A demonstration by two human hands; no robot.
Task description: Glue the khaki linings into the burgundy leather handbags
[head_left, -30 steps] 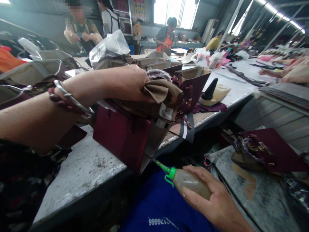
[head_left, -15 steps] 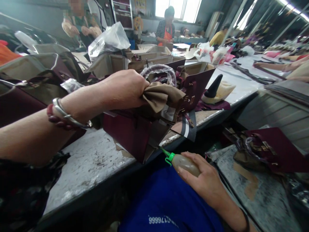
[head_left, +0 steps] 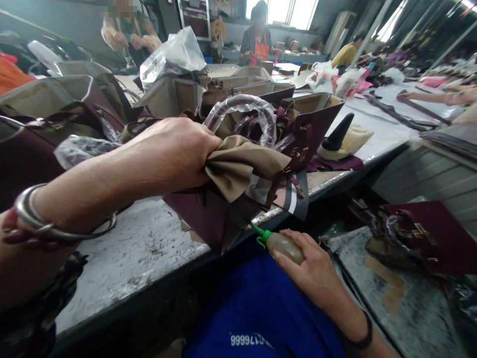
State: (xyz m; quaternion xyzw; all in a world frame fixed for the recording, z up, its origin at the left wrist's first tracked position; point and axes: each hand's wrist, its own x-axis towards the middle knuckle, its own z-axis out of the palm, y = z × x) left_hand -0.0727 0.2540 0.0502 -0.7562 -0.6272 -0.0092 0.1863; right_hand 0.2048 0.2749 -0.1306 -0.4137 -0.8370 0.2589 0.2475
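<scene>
My left hand [head_left: 175,154] is shut on the tan lining fabric [head_left: 238,169] of a burgundy leather handbag [head_left: 197,214], which lies tilted at the edge of the workbench. The bag's plastic-wrapped handle [head_left: 242,119] rises behind my fist. In my right hand [head_left: 309,268] is a translucent glue squeeze bottle [head_left: 283,247] with a green nozzle, its tip close to the bag's lower corner. A second burgundy handbag [head_left: 313,129] with gold fittings stands against the first.
A black cone [head_left: 337,136] stands on cream material on the grey workbench [head_left: 130,238]. Open bags and plastic sheets [head_left: 171,54] crowd the far side. A finished-looking burgundy bag [head_left: 421,238] lies on a lower board at right. Several co-workers sit beyond.
My right hand has lifted the glue bottle up toward the bag's corner. The bag has tipped, showing more of its wrapped handle, and my left forearm has swung lower left.
</scene>
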